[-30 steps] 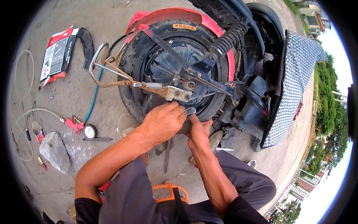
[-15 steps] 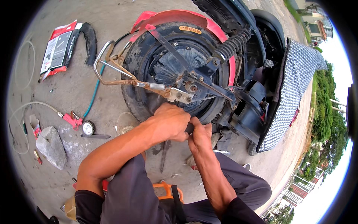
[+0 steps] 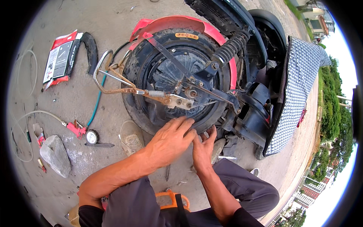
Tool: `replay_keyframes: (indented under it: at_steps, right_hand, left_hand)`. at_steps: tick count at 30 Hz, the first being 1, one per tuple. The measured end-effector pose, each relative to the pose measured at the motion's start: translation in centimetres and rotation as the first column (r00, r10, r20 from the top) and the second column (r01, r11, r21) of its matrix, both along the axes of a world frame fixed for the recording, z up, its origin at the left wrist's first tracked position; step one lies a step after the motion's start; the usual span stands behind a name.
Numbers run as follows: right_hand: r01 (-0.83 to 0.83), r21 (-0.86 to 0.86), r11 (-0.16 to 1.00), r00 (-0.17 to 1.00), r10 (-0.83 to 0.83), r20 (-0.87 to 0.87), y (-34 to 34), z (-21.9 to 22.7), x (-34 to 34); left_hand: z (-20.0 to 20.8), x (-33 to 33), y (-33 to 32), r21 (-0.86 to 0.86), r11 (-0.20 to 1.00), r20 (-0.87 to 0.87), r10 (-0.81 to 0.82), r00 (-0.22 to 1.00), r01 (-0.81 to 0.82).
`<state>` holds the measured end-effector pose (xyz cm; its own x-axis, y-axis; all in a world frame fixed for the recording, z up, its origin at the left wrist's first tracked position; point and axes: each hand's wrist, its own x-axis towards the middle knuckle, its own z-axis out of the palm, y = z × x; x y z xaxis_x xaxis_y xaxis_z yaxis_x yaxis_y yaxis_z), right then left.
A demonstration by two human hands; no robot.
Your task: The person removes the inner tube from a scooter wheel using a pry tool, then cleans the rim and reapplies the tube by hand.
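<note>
Tyre [image 3: 134, 108] is dead ahead of both hands, sidewall facing me, its lower edge right at my fingertips
It's round, so no long axis to line up on; what counts is that bottom arc, running across in front of me

Left hand [image 3: 166, 138] is the nearer one: comes in from the left, fingers bent and laid over the lower sidewall, below the stand plate [image 3: 177, 101]
Right hand [image 3: 202, 151] sits just beside it, slightly lower, at the outer edge of the arc, fingers curled up, thumb close to the left fingers

Grip state: left fingers bent, right fingers curled, but I can't tell whether either is clamped on the rubber or has something small pinched; my own hands hide the contact

Around it: hub [image 3: 170, 72] above my hands, red fender [image 3: 177, 22] over the top, shock [image 3: 231, 47] up to the right, stand [image 3: 119, 90] sticking out left
On the ground to the left: inflator [image 3: 75, 129] with gauge [image 3: 92, 137], stone [image 3: 56, 156], bag [image 3: 60, 58], black rubber strip [image 3: 90, 53]
Left shoe [image 3: 130, 139] is just below the tyre, left of my hands
</note>
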<state>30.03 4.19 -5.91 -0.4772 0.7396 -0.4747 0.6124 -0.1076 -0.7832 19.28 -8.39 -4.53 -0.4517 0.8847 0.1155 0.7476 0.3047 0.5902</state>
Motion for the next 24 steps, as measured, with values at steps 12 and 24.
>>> replay_keyframes:
  at_steps: [12, 24]
  right_hand:
    - [-0.696, 0.69, 0.197, 0.578, 0.724, 0.376, -1.0, -3.9, 0.8]
    - [-0.221, 0.286, 0.932, 0.974, 0.228, 0.008, 1.8, -1.1, 3.3]
  left_hand:
    - [-3.8, -3.1, -3.4, 0.015, 0.999, -0.33, 0.052, 0.942, -0.05]
    - [-2.8, -2.6, -4.3, 0.173, 0.973, -0.183, 0.185, 0.966, -0.154]
